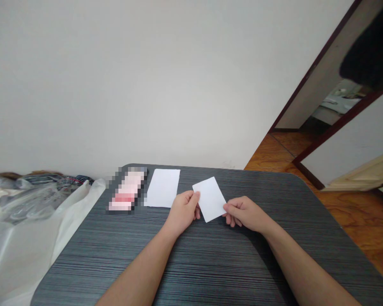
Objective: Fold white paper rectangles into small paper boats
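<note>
A small white square of paper (210, 200) is held at a slant just above the dark table, between my two hands. My left hand (182, 211) pinches its left edge, thumb on top and fingers curled beneath. On the opposite side, my right hand (244, 213) grips the lower right edge between thumb and fingers. A larger white sheet or stack of paper (162, 187) lies flat on the table, left of my left hand. Whether the held paper is folded or single cannot be made out.
The dark, wood-grained table (210, 263) has rounded corners and stands against a pale wall (166, 85). At its far left lies a pixelated pinkish object (126, 191). Plastic-covered items (25, 212) are heaped left of the table. A doorway and wooden floor (354, 212) are at right.
</note>
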Tool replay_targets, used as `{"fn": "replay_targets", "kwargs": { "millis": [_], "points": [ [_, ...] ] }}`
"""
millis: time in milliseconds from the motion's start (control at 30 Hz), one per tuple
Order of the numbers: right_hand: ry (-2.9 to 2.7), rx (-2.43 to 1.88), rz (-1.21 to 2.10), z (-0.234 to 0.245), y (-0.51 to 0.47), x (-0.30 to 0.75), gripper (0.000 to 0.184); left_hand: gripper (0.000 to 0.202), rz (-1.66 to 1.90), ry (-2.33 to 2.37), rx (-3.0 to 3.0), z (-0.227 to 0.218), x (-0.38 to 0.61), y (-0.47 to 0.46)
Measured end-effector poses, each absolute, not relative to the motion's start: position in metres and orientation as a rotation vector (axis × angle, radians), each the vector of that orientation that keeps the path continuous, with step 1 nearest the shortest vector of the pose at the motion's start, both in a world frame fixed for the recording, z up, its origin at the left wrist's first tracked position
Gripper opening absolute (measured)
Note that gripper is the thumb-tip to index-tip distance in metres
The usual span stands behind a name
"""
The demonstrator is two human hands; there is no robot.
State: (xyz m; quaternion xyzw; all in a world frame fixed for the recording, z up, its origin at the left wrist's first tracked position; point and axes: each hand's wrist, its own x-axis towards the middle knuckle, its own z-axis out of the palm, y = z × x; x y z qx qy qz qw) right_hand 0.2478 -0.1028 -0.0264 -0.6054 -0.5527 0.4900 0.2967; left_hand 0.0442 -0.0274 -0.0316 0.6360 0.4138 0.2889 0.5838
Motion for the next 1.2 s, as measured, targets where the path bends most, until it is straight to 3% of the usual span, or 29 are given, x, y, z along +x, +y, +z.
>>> {"fn": "replay_targets", "kwargs": {
  "millis": [300, 600, 1200],
  "points": [
    [-1.413, -1.589, 1.205, -0.0264, -0.1023, 0.2410, 0.043, 0.029, 0.645, 0.847, 1.440, -0.0315, 0.0452, -0.0297],
    [-1.480, -1.548, 1.185, -0.0236, -0.1014, 0.2437, 0.033, 0.032, 0.570, 0.898, 1.579, -0.0259, 0.0424, -0.0320],
    [-1.527, -1.567, 1.074, -0.0275, -0.1018, 0.2469, 0.042, 0.032, 0.522, 0.864, 1.651, -0.0240, 0.0440, -0.0349]
  ]
}}
